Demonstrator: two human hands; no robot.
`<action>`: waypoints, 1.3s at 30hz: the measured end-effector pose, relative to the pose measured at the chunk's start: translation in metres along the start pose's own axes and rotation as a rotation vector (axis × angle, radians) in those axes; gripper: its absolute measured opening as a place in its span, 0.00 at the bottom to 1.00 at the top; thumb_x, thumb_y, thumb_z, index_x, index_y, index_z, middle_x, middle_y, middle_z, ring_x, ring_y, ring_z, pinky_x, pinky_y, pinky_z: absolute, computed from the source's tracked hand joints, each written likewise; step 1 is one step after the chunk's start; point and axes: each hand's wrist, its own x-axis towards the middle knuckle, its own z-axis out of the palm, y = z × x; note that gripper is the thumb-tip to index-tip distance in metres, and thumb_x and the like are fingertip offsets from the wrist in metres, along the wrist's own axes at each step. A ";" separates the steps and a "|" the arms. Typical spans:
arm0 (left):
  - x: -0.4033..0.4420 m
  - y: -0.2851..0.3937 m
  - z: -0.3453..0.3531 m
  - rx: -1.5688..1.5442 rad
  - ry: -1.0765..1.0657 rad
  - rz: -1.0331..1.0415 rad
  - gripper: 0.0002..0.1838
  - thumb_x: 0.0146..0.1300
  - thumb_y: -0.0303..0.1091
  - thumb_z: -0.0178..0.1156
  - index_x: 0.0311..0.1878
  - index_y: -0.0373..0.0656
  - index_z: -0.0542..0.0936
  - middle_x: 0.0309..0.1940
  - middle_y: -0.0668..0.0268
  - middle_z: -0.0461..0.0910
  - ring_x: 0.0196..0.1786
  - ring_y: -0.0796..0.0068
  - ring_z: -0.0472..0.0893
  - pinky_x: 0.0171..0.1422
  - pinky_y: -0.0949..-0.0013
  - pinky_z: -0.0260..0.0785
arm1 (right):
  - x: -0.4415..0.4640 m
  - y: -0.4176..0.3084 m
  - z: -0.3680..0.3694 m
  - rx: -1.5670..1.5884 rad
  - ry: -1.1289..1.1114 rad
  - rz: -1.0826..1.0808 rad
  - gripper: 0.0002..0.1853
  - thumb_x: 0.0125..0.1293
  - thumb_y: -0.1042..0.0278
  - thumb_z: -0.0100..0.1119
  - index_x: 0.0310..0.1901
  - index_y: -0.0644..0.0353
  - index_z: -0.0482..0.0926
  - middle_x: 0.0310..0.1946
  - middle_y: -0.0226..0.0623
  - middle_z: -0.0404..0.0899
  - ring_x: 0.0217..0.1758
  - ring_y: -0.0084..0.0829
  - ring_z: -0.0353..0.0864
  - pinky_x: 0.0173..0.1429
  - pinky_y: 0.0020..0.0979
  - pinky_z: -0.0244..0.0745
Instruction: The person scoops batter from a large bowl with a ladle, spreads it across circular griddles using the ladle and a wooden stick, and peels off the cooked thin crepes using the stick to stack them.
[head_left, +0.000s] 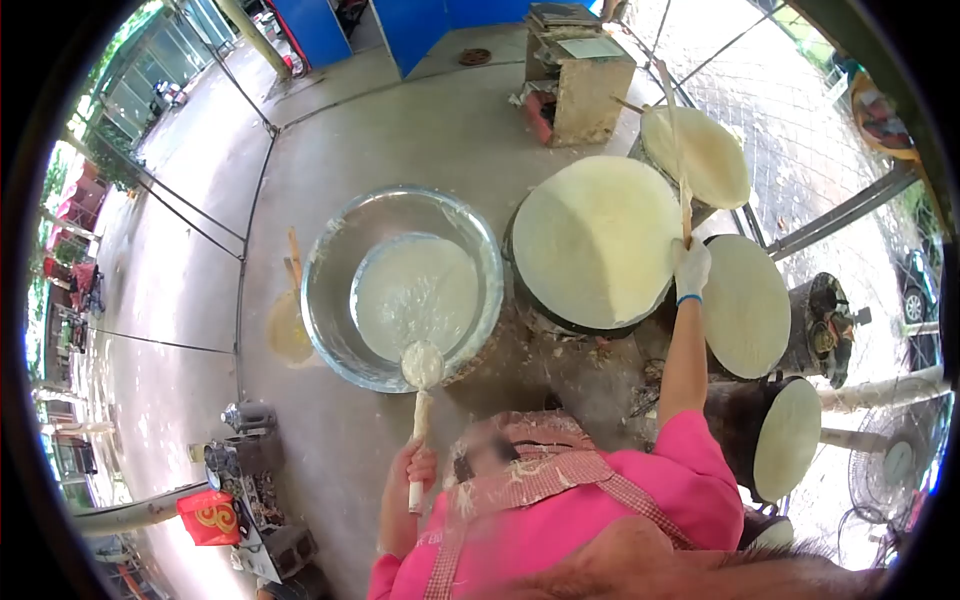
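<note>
Left hand (420, 465) closed round the handle of a ladle (422, 366) – its bowl, coated in batter, is at the near rim of the basin (312, 318), which contains pale batter (425, 295). Right hand (692, 270), gloved, grips a long stick (684, 185) – positioned at the right edge of the large griddle (595, 240), which bears a pale round layer. A cabinet (590, 100) stands beyond, on the floor (420, 130).
</note>
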 end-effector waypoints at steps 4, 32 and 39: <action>-0.008 0.043 0.005 0.031 -0.008 -0.099 0.20 0.69 0.43 0.52 0.23 0.44 0.62 0.13 0.74 0.59 0.11 0.85 0.58 0.12 0.79 0.52 | -0.027 -0.096 -0.033 -0.109 0.074 -0.096 0.16 0.55 0.57 0.57 0.36 0.64 0.78 0.31 0.53 0.80 0.38 0.51 0.80 0.41 0.46 0.73; 0.144 -0.069 0.110 -0.104 -0.236 -0.021 0.17 0.69 0.39 0.50 0.25 0.44 0.63 0.15 0.75 0.60 0.14 0.84 0.60 0.17 0.78 0.56 | 0.310 -0.065 -0.102 -0.735 -0.036 -0.684 0.14 0.62 0.62 0.48 0.45 0.58 0.78 0.37 0.43 0.82 0.41 0.49 0.81 0.38 0.59 0.76; 0.134 -0.090 0.131 -0.026 -0.139 -0.027 0.16 0.71 0.41 0.48 0.25 0.48 0.66 0.15 0.77 0.59 0.14 0.86 0.59 0.16 0.79 0.54 | 0.280 0.107 0.064 -0.706 -0.203 -0.595 0.12 0.58 0.67 0.50 0.43 0.60 0.77 0.37 0.43 0.81 0.40 0.45 0.82 0.44 0.47 0.73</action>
